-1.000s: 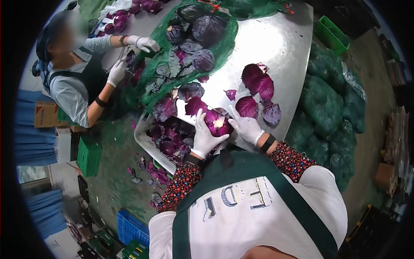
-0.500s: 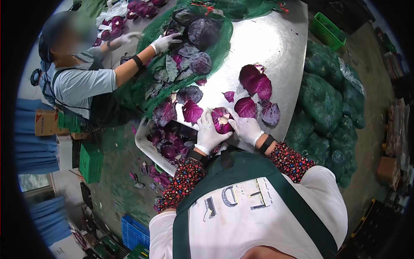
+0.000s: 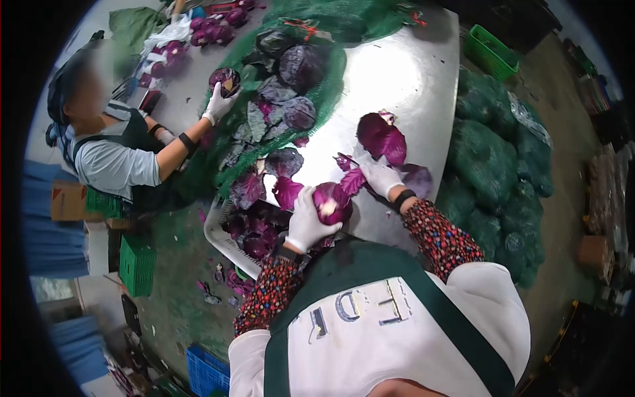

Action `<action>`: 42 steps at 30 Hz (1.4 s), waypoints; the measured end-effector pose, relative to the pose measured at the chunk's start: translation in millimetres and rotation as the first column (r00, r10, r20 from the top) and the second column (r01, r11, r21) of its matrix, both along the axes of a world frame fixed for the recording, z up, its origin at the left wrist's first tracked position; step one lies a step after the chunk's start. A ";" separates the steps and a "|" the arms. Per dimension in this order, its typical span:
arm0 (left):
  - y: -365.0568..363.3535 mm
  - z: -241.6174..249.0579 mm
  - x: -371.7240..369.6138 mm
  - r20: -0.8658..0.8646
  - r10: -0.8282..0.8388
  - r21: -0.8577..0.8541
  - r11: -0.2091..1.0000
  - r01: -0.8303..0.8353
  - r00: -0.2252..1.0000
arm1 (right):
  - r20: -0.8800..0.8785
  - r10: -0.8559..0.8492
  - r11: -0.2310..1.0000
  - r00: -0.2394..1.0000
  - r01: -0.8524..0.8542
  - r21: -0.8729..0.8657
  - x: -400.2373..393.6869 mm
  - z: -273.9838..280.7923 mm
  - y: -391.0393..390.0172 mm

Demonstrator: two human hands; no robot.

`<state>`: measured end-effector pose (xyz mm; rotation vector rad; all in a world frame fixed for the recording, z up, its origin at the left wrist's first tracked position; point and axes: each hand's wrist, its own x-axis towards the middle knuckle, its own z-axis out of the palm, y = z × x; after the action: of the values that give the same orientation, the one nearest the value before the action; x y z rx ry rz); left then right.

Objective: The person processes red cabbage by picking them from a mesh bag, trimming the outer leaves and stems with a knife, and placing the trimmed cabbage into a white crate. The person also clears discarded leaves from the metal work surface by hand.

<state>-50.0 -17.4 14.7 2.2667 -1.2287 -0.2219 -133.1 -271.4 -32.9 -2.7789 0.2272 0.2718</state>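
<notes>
A peeled red cabbage (image 3: 333, 198) sits in my gloved left hand (image 3: 307, 223), its pale cut stem end facing up. My left fingers wrap around its left side, close to the table's near edge. My gloved right hand (image 3: 381, 177) is apart from the cabbage, low over loose leaves to its right. A purple leaf (image 3: 352, 180) lies by the right fingers, and a small leaf scrap (image 3: 344, 161) is just beyond them. Those fingers are blurred, and I cannot tell whether they hold anything. Beyond the right hand lies another red cabbage (image 3: 381, 137) with loose outer leaves.
A white crate (image 3: 213, 228) of purple leaves stands below the metal table (image 3: 383, 73). Untrimmed cabbages (image 3: 301, 67) lie on green netting (image 3: 334, 92). Across from me, a person (image 3: 129, 152) holds a cabbage (image 3: 225, 82). Full net sacks (image 3: 486, 155) are at right.
My right hand has left the cabbage and moved right over the loose leaves. The cabbage, still in my left hand, now shows a paler stem end. The other person has lifted a cabbage.
</notes>
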 end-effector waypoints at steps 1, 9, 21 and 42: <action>13.9 -2.5 -2.3 -0.183 0.061 -0.072 0.995 -0.075 0.981 | 0.023 -0.166 0.985 0.986 0.165 0.042 4.2 -8.0 -1.3; 28.8 -15.4 -2.0 -0.354 0.209 -0.063 0.967 -0.246 0.912 | 0.123 -0.375 0.921 0.919 0.354 0.160 16.1 28.5 29.1; 1.7 -18.0 11.1 -0.371 0.076 -0.033 0.995 -0.095 0.926 | 0.149 0.145 0.988 0.978 -0.152 0.038 -2.6 51.3 69.2; 6.5 8.2 -18.4 -0.346 0.469 0.161 0.883 -0.441 0.813 | -0.024 -0.244 0.960 0.969 0.245 0.132 10.7 68.8 36.7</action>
<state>-68.4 -10.8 22.9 2.3601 -0.4641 -0.4976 -122.4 -234.7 36.0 -2.5832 0.5301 0.2259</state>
